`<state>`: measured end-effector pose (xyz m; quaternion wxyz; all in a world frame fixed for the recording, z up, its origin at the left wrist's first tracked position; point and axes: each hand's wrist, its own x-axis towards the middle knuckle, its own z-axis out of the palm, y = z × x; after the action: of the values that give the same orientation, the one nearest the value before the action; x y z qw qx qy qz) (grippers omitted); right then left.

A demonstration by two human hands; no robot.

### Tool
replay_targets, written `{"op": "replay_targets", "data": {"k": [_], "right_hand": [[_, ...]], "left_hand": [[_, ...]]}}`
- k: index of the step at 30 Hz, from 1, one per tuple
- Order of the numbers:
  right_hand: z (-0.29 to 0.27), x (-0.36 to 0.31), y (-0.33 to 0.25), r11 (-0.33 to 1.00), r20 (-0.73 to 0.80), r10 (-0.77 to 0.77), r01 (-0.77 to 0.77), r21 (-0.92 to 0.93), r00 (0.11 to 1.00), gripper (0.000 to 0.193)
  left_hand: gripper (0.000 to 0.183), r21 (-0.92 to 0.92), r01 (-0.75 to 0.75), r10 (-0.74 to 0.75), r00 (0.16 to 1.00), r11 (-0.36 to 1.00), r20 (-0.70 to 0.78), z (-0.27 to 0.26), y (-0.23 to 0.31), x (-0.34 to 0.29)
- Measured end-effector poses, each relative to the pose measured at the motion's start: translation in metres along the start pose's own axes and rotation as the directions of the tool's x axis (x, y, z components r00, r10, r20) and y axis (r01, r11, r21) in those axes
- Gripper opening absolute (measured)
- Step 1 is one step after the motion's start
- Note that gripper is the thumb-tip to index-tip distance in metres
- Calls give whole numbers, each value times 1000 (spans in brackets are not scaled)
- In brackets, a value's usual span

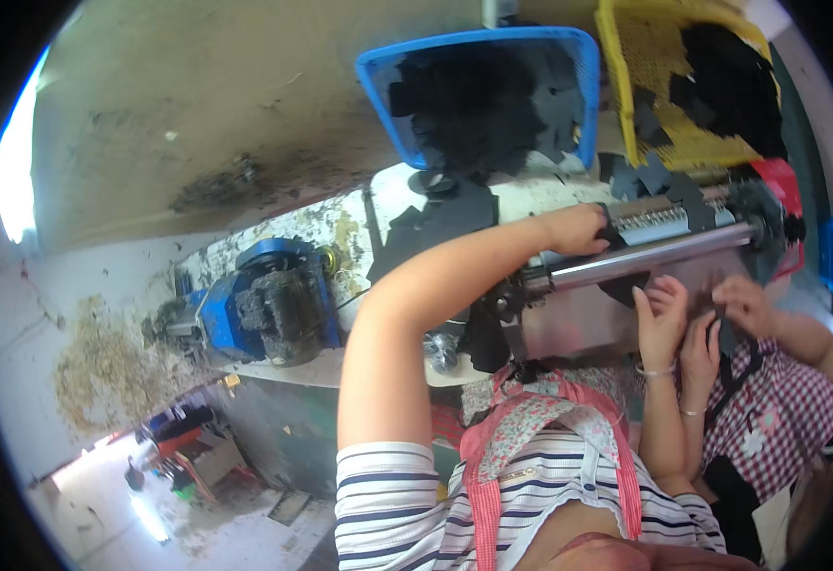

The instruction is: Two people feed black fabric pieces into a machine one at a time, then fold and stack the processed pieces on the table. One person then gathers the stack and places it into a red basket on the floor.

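My left arm reaches across to the roller machine (659,255), which has a long shiny metal bar. At the near end of its rollers, my left hand (576,229) is curled closed on a small black sheet piece (610,228). Just in front of the bar, my right hand (661,312) is raised with thumb and fingers apart, holding nothing that I can see. Beside its thumb, another black piece (626,287) hangs below the bar. Several dark pieces (694,202) lie on the machine's far side.
Close on my right, a co-worker's hands (742,305) handle a dark strip. Behind the machine stand a blue basket (367,90) and a yellow basket (623,105), both holding black pieces. A dirty blue motor (278,305) sits left on the white bench (350,228). Black sheets (436,224) lie between.
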<state>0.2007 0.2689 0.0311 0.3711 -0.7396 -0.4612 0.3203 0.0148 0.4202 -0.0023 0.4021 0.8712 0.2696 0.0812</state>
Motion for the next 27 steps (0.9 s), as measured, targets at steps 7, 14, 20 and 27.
{"op": "replay_targets", "data": {"k": [7,14,20,27], "right_hand": [[26,73,-96,716,309,-576,649,-257,757,56],[101,123,-149,881,707,-393,460,108,587,26],[176,150,-133,883,697,-334,470,-5,635,27],[240,145,-118,806,628,-381,576,-132,678,33]], "left_hand": [[14,-24,-350,330,902,937,-280,-73,36,-32],[33,-294,-210,-76,681,932,-728,-116,-5,-109],[30,502,559,-278,802,660,-529,-49,-131,-183],[29,812,425,-283,900,399,-332,-4,-157,-189]]}}
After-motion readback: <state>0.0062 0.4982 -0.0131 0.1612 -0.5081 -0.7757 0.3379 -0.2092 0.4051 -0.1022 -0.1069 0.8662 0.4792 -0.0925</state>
